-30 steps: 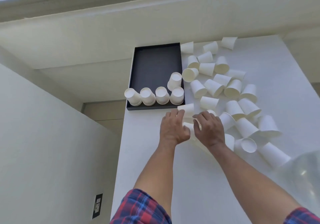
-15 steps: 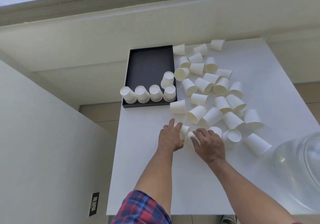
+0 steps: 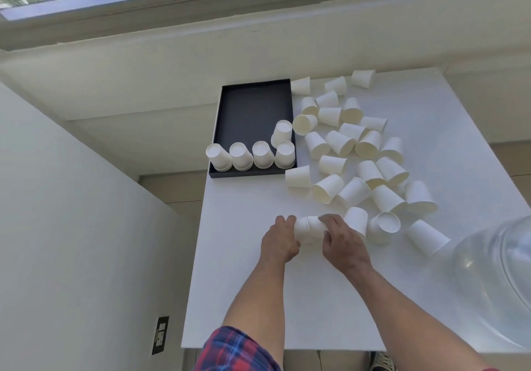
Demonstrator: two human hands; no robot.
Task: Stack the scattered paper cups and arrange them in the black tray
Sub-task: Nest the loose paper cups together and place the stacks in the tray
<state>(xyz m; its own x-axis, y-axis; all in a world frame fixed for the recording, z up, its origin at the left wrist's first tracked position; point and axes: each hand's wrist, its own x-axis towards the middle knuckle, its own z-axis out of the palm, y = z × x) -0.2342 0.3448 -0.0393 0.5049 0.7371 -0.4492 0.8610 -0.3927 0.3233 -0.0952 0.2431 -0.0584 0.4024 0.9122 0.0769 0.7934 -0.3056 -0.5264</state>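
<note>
My left hand (image 3: 280,241) and my right hand (image 3: 342,244) each grip one white paper cup (image 3: 309,228), and the two cups lie on their sides between the hands, one nested into the other. A black tray (image 3: 253,106) sits at the table's far left corner. Several upside-down cup stacks (image 3: 261,155) stand in a row along its near edge, with one more stack (image 3: 281,133) behind them. Many loose white cups (image 3: 356,146) lie scattered over the table to the right of the tray.
The white table (image 3: 258,299) ends at its left edge just beyond the tray. A clear plastic dome (image 3: 500,281) sits at the near right corner. A window sill runs behind the table. A wall socket (image 3: 160,334) is low on the left wall.
Both hands have drawn back toward me from the pile, each with a cup, and brought the two cups together. The view has tilted so more of the table shows.
</note>
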